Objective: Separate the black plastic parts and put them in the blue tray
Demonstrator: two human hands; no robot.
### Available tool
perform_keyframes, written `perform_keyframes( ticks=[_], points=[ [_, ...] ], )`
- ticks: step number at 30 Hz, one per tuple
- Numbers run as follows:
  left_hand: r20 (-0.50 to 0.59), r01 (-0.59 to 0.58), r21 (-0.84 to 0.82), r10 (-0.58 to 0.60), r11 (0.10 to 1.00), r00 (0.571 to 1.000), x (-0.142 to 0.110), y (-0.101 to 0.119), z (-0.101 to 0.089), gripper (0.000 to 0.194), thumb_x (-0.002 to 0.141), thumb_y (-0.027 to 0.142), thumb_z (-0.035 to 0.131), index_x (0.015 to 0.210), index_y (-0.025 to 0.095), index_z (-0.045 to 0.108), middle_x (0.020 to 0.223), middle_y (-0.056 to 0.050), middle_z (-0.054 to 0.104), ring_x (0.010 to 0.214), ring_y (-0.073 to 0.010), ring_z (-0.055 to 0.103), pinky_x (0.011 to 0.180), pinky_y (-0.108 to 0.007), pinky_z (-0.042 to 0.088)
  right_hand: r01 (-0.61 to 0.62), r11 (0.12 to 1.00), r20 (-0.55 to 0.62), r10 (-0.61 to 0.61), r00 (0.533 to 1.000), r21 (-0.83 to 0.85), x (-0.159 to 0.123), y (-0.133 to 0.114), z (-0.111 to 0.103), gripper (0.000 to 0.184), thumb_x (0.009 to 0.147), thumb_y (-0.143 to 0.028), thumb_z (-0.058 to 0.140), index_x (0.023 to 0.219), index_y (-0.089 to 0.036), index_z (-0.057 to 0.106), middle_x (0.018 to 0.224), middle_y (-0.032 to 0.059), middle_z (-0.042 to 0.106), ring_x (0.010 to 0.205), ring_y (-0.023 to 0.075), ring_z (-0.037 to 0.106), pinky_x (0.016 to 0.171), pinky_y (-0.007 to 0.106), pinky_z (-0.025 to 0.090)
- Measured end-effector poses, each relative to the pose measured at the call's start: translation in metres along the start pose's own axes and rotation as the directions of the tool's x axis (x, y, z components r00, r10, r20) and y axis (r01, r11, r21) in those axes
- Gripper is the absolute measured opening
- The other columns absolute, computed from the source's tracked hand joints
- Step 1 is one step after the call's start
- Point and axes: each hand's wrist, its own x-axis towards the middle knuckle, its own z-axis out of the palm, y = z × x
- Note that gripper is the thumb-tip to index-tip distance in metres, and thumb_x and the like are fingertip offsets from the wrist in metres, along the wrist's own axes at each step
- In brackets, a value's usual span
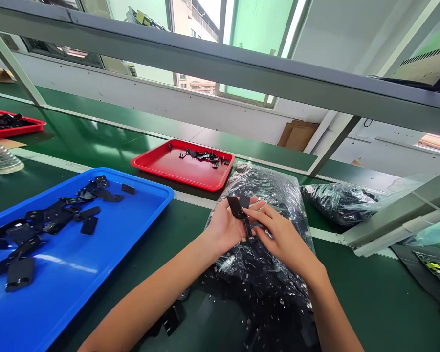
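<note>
My left hand (224, 227), palm up, is closed around several black plastic parts (236, 207). My right hand (278, 234) meets it from the right, its fingertips pinching a small black plastic part (248, 229) against those in the palm. Below both hands lies a clear plastic bag (275, 183) filled with black parts, its mouth towards me. Loose black pieces (264, 303) spill from it onto the green table. Exact shapes of the held parts are partly hidden by my fingers.
A blue tray (132, 234) with black parts stands at left. Behind it sits a red tray (168, 168) holding small black pieces. Another red tray (36, 128) is far left, near a clear bottle (0, 156). A second filled bag (341, 200) lies right, beside a metal post (407, 210).
</note>
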Motion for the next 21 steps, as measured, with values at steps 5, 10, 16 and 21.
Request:
perform_keyframes(
  ticks=[5,10,16,21],
  points=[
    [-0.003,-0.001,0.016,0.001,1.000,1.000,0.003,-0.002,-0.004,0.033,0.085,0.026,0.040,0.102,0.010,0.064,0.106,-0.014,0.068,0.086,-0.0240,0.066,0.067,-0.034,0.050,0.024,0.984,0.027,-0.019,0.999,-0.179,-0.001,-0.002,0.002,0.046,0.092,-0.012,0.040,0.135,-0.026,0.044,0.120,0.0092,0.056,0.102,0.0238,0.060,0.078,0.039,0.054],
    [-0.021,-0.004,-0.025,0.003,1.000,1.000,0.004,-0.003,-0.004,0.032,0.083,0.023,0.042,0.099,0.007,0.064,0.101,-0.015,0.069,0.085,-0.0240,0.066,0.068,-0.032,0.048,0.091,0.982,-0.001,-0.092,0.996,-0.163,0.001,-0.006,0.009,0.039,0.090,-0.013,0.043,0.128,-0.022,0.049,0.115,0.0092,0.061,0.101,0.0238,0.061,0.079,0.039,0.055],
    [-0.084,0.027,-0.024,-0.029,0.999,0.996,0.006,-0.011,-0.001,0.027,0.081,0.019,0.045,0.096,0.008,0.065,0.079,-0.008,0.067,0.058,-0.0142,0.057,0.063,-0.027,0.046,0.037,0.998,-0.099,-0.043,0.994,-0.057,0.001,-0.008,0.014,0.035,0.090,-0.021,0.050,0.125,-0.022,0.050,0.106,0.0070,0.065,0.091,0.0210,0.064,0.078,0.037,0.054],
    [-0.105,0.020,0.018,-0.018,1.000,0.994,0.009,-0.019,-0.004,0.022,0.081,0.018,0.047,0.091,0.010,0.065,0.066,-0.003,0.061,0.059,-0.0134,0.057,0.062,-0.024,0.046,-0.042,0.996,-0.140,0.031,0.990,-0.081,0.004,-0.008,0.026,0.029,0.087,-0.023,0.056,0.116,-0.020,0.057,0.098,0.0059,0.067,0.082,0.0210,0.065,0.071,0.034,0.052]
  ],
)
